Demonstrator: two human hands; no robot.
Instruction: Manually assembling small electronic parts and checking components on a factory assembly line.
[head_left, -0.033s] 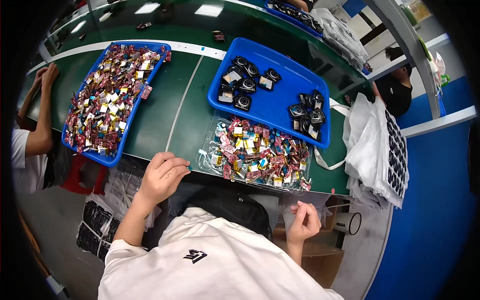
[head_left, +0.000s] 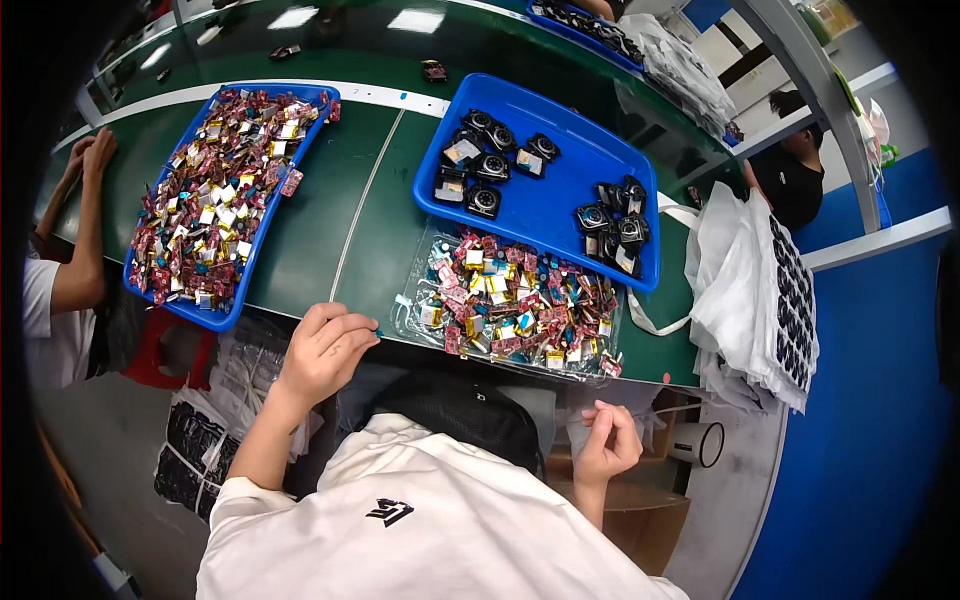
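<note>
At the green table's front edge [head_left: 270, 312], my left hand [head_left: 328, 350] is closed, its fingers pressed together. A tiny teal speck shows at its fingertips, too small to name. My right hand [head_left: 608, 447] is curled closed below the table edge, right of my lap, with nothing visible in its fingers. Between the hands and beyond them, a clear plastic tray [head_left: 402, 322] holds a heap of small red circuit boards [head_left: 505, 345] with white and yellow battery-like blocks. Behind it stands a blue tray [head_left: 548, 190] with several black watch-like cases [head_left: 491, 168] in two groups.
A second blue tray [head_left: 232, 318], heaped with similar boards, stands at the left near another person's hands [head_left: 92, 152]. White sheets with black parts [head_left: 745, 290] stack at the right table end. A grey metal frame [head_left: 800, 80] rises at the far right, near another person [head_left: 795, 180].
</note>
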